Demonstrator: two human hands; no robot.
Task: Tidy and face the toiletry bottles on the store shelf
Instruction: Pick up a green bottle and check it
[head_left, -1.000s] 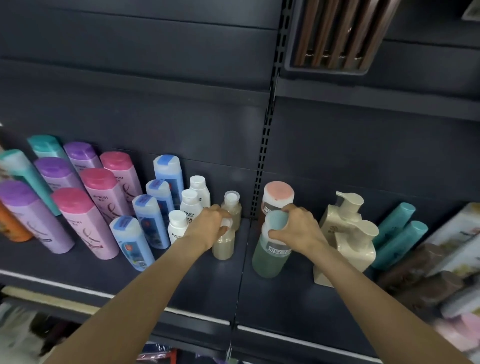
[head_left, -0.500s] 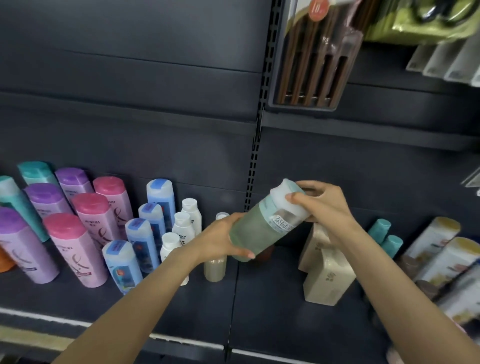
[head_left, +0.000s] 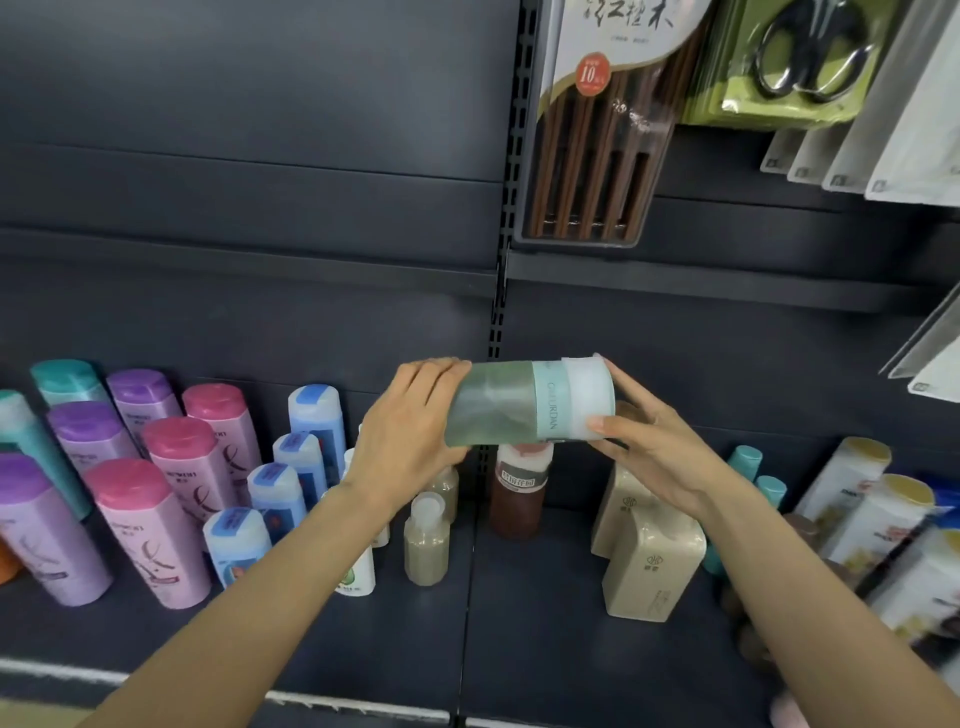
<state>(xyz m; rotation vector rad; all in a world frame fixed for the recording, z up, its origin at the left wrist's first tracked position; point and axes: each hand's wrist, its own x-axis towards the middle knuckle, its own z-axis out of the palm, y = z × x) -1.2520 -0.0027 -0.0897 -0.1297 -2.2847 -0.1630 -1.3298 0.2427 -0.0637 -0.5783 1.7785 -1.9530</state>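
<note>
Green bottle (head_left: 498, 404) held horizontal in both my hands, above the shelf (head_left: 545, 623).

My left hand (head_left: 410, 431) grips the base end of the green bottle, fingers curled over its top edge and thumb beneath. My right hand (head_left: 660, 457) holds the white cap (head_left: 589, 400) end: thumb pressed on the lower cap rim, fingers curled round the far side. The bottle lies on its side, cap pointing right, its pale band with lettering facing me, clear of every other item. Directly below it stands a brown bottle (head_left: 519, 493), upright on the shelf. Two small beige bottles (head_left: 427, 540) stand just left of that one, under my left wrist. Two cream pump bottles (head_left: 652, 566) stand under my right wrist. Blue bottles (head_left: 278, 493), pink bottles (head_left: 156, 530) and purple bottles (head_left: 47, 530) stand in rows at the left.
</note>
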